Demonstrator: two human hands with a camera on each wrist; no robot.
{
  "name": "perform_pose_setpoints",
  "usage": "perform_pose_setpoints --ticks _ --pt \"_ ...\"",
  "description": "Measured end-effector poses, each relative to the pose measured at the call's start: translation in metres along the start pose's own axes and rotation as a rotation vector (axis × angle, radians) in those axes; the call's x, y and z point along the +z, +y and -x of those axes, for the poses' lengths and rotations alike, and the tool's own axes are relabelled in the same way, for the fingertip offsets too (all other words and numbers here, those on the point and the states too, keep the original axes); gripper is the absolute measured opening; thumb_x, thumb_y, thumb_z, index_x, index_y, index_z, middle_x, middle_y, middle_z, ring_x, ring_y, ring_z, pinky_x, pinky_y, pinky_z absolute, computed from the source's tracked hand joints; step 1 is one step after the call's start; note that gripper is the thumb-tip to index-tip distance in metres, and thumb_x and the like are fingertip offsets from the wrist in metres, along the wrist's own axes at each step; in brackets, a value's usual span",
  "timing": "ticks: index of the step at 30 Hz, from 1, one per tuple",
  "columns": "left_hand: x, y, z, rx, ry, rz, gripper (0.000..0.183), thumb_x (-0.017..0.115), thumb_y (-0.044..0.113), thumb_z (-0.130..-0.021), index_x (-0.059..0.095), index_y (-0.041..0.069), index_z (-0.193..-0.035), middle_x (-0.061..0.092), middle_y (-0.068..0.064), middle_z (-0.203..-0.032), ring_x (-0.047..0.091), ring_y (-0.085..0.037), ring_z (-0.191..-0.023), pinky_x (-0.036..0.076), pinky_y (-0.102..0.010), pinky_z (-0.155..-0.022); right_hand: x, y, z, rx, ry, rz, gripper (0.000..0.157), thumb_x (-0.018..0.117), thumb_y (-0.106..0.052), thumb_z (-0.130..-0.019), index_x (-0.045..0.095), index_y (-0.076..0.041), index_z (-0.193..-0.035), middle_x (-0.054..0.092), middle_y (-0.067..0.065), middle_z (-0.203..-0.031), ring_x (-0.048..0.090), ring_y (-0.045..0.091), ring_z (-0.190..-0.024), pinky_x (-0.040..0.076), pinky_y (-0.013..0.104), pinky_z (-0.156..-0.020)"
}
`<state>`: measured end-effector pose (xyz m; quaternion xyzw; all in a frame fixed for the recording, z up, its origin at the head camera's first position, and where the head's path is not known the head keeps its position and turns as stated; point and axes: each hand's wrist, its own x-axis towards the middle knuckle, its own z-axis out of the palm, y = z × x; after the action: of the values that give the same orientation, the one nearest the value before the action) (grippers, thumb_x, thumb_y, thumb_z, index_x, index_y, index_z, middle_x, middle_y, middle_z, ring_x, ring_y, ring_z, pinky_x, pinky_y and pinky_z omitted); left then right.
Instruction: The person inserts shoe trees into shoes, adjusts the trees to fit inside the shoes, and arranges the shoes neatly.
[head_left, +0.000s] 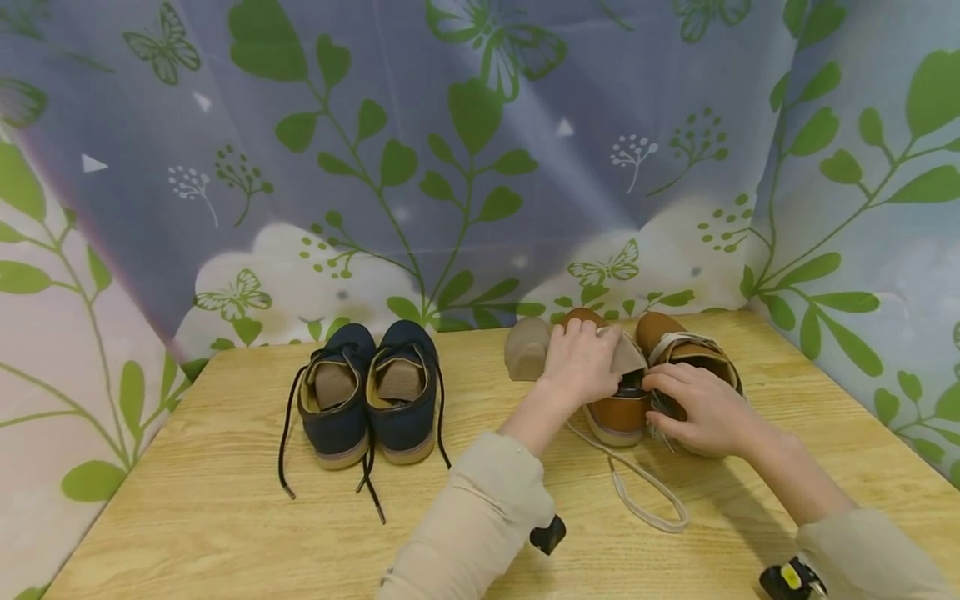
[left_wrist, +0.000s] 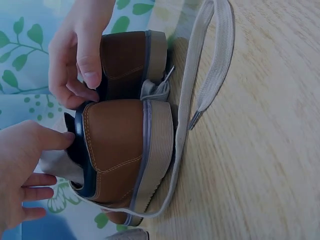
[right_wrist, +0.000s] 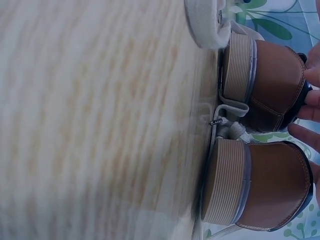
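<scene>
My left hand [head_left: 583,362] is over the left brown shoe [head_left: 618,417], its thumb and fingers on either side of a beige shoe insert [head_left: 628,357] in the opening. The insert's lower end is hidden inside the dark-lined collar. My right hand [head_left: 693,404] reaches across from the right brown shoe [head_left: 660,327]; its fingertips touch the left shoe's collar, the thumb apart from them. In the left wrist view, the left shoe's heel [left_wrist: 117,132] faces the camera. A loose beige lace [head_left: 660,508] trails from it onto the table.
A second beige insert [head_left: 527,350] stands left of the brown shoes. Two navy shoes [head_left: 337,425] with brown inserts inside and loose dark laces stand further left on the wooden table [head_left: 225,517]. A leaf-patterned cloth [head_left: 480,208] hangs behind the table.
</scene>
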<state>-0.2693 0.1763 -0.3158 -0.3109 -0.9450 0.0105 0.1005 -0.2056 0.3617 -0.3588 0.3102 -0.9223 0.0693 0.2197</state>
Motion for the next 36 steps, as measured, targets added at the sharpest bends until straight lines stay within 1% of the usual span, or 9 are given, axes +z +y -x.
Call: perform_pose_setpoints --ticks 3,9,17,22,27,36 --pt "0.0017 0.0011 -0.0007 -0.016 -0.005 0.029 0.061 0.060 0.047 -0.085 0.040 0.030 -0.140 0.051 0.001 -0.122 0.044 -0.018 -0.108 0.036 -0.036 -0.091 0.0004 -0.0001 0.0002 0.001 -0.001 0.001 0.031 0.074 -0.016 -0.076 0.062 -0.009 -0.103 0.059 0.004 -0.103 0.057 0.025 -0.093 0.046 0.045 -0.075" --pt "0.0027 0.0037 -0.0037 -0.042 0.002 0.040 0.061 0.062 0.045 -0.084 0.040 0.030 -0.139 0.051 0.001 -0.121 0.044 -0.019 -0.109 0.036 -0.037 -0.091 0.0001 -0.0004 -0.0007 0.014 -0.002 -0.006 0.030 0.073 -0.016 -0.076 0.062 -0.008 -0.103 0.059 0.005 -0.103 0.056 0.025 -0.093 0.045 0.045 -0.074" --pt "0.0048 0.0064 -0.0052 -0.063 -0.014 0.036 0.065 0.060 0.048 -0.085 0.035 0.031 -0.143 0.049 0.001 -0.127 0.043 -0.019 -0.115 0.033 -0.039 -0.096 -0.0003 -0.0004 -0.0007 0.021 -0.015 -0.004 0.029 0.072 -0.015 -0.077 0.062 -0.008 -0.103 0.059 0.004 -0.103 0.057 0.025 -0.093 0.046 0.045 -0.074" --pt "0.0045 0.0055 -0.0058 -0.078 -0.016 0.026 0.066 0.060 0.049 -0.085 0.034 0.031 -0.143 0.048 0.001 -0.127 0.043 -0.019 -0.115 0.033 -0.040 -0.096 0.0005 -0.0008 -0.0029 0.028 -0.032 -0.015 0.028 0.071 -0.015 -0.078 0.061 -0.009 -0.103 0.058 0.003 -0.102 0.057 0.024 -0.092 0.046 0.044 -0.073" --pt "0.0051 0.0045 -0.0068 -0.086 -0.003 0.023 0.067 0.061 0.048 -0.084 0.035 0.031 -0.143 0.049 0.001 -0.126 0.043 -0.020 -0.114 0.034 -0.041 -0.095 0.0013 -0.0011 -0.0045 0.049 -0.045 -0.022 0.026 0.070 -0.016 -0.079 0.060 -0.010 -0.103 0.058 0.003 -0.102 0.057 0.023 -0.092 0.045 0.044 -0.073" --pt "0.0060 0.0061 -0.0074 -0.092 -0.008 0.047 0.066 0.062 0.048 -0.084 0.036 0.031 -0.142 0.050 0.001 -0.125 0.044 -0.020 -0.113 0.034 -0.041 -0.094 0.0025 0.0017 -0.0032 0.019 -0.016 -0.015 0.024 0.071 -0.015 -0.077 0.060 -0.011 -0.099 0.057 0.000 -0.097 0.056 0.018 -0.085 0.045 0.039 -0.068"
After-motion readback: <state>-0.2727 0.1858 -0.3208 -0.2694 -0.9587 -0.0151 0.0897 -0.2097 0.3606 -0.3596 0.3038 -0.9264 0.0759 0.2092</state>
